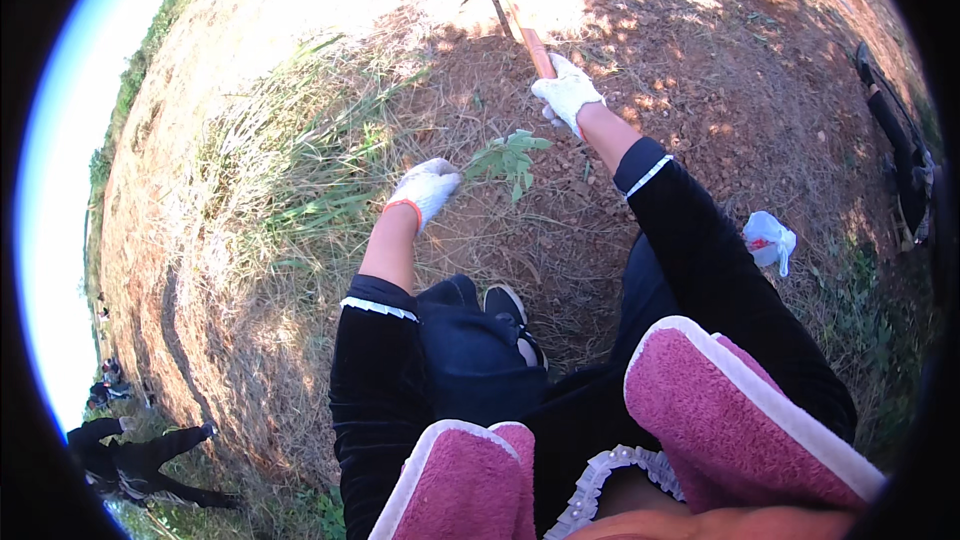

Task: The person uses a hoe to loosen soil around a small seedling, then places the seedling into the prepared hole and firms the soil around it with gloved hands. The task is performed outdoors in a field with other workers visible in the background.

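Observation:
My right hand, in a white knit glove, grips the wooden handle of a sickle-like tool. Its dark, thin blade angles sharply to the left at the far end, over brightly lit ground. My left hand, gloved in white with an orange cuff, is closed around the stem of a leafy green plant. The leaves point right, above reddish-brown soil strewn with dry stalks. The fingertips of the left hand are hidden from above.
A heap of green and dry grass lies to the left. A tied plastic bag rests on the ground at right. One person in dark clothes is at lower left; another person's dark-clad legs show at far right. A pink towel hangs over my chest.

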Demonstrator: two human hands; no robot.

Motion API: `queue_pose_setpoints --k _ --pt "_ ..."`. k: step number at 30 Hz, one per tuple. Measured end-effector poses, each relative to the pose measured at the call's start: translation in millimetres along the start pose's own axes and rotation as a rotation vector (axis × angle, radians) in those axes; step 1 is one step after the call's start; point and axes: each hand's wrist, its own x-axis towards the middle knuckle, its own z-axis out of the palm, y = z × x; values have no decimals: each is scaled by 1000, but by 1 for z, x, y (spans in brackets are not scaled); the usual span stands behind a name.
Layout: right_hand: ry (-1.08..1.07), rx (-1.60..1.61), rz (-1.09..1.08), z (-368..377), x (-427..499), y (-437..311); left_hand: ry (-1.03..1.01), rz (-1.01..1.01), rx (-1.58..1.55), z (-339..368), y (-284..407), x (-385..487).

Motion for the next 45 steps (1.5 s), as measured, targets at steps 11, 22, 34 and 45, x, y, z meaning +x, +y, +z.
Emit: queue_pose_setpoints --k 11,22,34,45 --pt "1 -216 122 44 73 60 16 -33 -3 -4 -14 1" --pt "-218 -397 306 46 39 71 23 27 41 0 -7 2" --pt "-254 -465 252 20 -22 77 27 -13 46 -5 6 -13" --pt "-238 -201 252 -7 -34 65 47 44 175 0 1 -5"
